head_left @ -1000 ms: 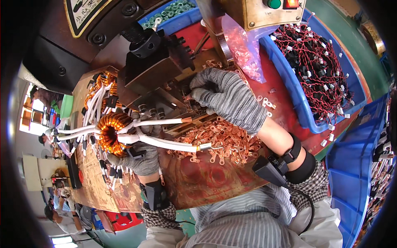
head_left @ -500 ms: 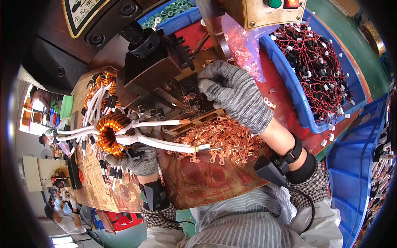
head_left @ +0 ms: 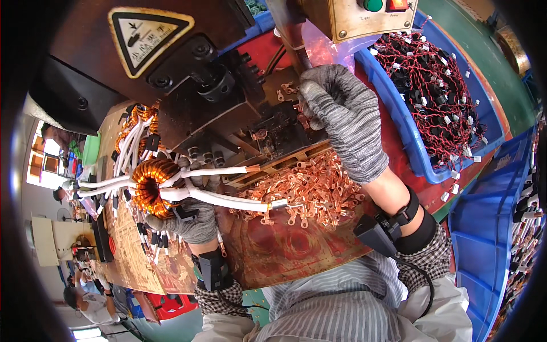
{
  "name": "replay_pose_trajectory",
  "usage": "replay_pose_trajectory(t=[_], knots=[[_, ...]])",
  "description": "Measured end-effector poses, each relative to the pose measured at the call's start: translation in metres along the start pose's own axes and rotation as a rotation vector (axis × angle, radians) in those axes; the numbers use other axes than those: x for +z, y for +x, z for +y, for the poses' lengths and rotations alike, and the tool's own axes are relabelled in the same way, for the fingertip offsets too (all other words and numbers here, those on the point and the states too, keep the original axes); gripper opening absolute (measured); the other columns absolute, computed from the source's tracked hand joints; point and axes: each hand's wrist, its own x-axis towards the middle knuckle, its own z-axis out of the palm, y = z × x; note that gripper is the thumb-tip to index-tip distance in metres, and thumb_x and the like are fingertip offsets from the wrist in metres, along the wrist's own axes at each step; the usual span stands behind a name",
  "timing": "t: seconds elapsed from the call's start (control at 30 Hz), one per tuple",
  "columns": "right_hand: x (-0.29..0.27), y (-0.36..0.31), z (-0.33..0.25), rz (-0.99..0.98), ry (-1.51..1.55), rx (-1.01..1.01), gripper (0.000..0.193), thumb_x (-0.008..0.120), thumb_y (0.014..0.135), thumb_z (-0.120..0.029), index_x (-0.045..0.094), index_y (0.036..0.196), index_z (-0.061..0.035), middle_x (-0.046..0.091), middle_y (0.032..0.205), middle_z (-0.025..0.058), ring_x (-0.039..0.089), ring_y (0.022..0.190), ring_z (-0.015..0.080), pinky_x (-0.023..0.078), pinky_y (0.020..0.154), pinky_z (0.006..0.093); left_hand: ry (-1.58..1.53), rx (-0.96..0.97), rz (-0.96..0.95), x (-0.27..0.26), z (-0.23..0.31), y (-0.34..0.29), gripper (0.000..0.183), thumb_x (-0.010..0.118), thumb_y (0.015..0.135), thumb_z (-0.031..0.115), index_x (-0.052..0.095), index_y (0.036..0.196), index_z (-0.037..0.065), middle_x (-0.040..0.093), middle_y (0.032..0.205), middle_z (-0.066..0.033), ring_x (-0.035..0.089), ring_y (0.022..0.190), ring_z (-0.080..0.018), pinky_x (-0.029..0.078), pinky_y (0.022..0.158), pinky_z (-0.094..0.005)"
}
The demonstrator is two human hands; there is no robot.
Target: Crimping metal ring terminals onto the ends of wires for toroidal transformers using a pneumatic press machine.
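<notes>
My left hand (head_left: 196,219), in a grey knit glove, is closed round a copper-wound toroidal coil (head_left: 152,185) from below and behind. White leads stick out of the coil to both sides. The upper right lead (head_left: 219,170) ends in bare copper strands, and the lower one (head_left: 236,202) has a pale metallic sleeve at its tip. My right hand (head_left: 345,117), gloved alike, has its fingers pinched together beside the press tooling (head_left: 279,128). Copper pieces show at those fingertips; whether they are gripped cannot be made out. A few copper lugs (head_left: 286,91) lie just behind.
A heap of copper cable lugs (head_left: 307,191) lies in front of the press. The heavy press head (head_left: 211,85) overhangs at upper left. More wound coils (head_left: 137,128) stand at left. A blue bin (head_left: 421,162) of red-black wires sits at right, below a control box (head_left: 373,20).
The press head with its warning sign has shifted down and rightward in the picture. My right hand has drawn back right from the tooling. The left hand and coil stay put.
</notes>
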Motion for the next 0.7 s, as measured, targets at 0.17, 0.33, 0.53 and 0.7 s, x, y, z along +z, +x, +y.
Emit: replay_pose_trajectory(t=[0.17, 0.33, 0.53, 0.7], knots=[[-0.012, 0.003, 0.008, 0.017, -0.015, -0.113, 0.010, 0.058, 0.081, -0.012, 0.057, 0.086, -0.0036, 0.053, 0.073, -0.0005, 0.048, 0.067, 0.0076, 0.042, 0.062, 0.0229, -0.307, -0.155, -0.342, 0.025, -0.025, 0.006, 0.083, 0.070, 0.069, 0.035, 0.027, 0.132, 0.002, 0.030, 0.135, -0.0174, 0.037, 0.118, -0.0289, 0.033, 0.100, -0.0411], [-0.004, -0.011, 0.000, -0.085, -0.131, -0.152, 0.012, 0.058, 0.080, -0.012, 0.055, 0.087, -0.0025, 0.054, 0.072, 0.0060, 0.053, 0.069, 0.0123, 0.045, 0.068, 0.0262, -0.444, -0.230, -0.224, 0.005, 0.008, 0.012, 0.055, 0.051, 0.082, 0.017, 0.029, 0.130, -0.001, 0.037, 0.127, -0.0187, 0.054, 0.088, -0.0215, 0.048, 0.076, -0.0313], [-0.092, -0.007, -0.083, 0.001, -1.321, -0.370, 0.012, 0.059, 0.076, -0.011, 0.061, 0.087, -0.0072, 0.062, 0.078, 0.0112, 0.061, 0.073, 0.0259, 0.048, 0.067, 0.0324, -0.139, -0.074, -0.201, 0.005, 0.007, -0.005, 0.065, 0.052, 0.077, 0.033, 0.031, 0.130, 0.002, 0.040, 0.125, -0.0181, 0.053, 0.092, -0.0246, 0.048, 0.078, -0.0355], [-0.158, 0.051, -0.084, -0.173, -1.658, -0.142, 0.025, 0.056, 0.074, -0.007, 0.061, 0.098, -0.0106, 0.063, 0.083, 0.0132, 0.061, 0.078, 0.0253, 0.048, 0.071, 0.0348, -0.089, -0.061, -0.202, 0.010, 0.009, -0.014, 0.074, 0.053, 0.072, 0.047, 0.032, 0.129, 0.004, 0.043, 0.123, -0.0177, 0.053, 0.095, -0.0272, 0.048, 0.079, -0.0391]])
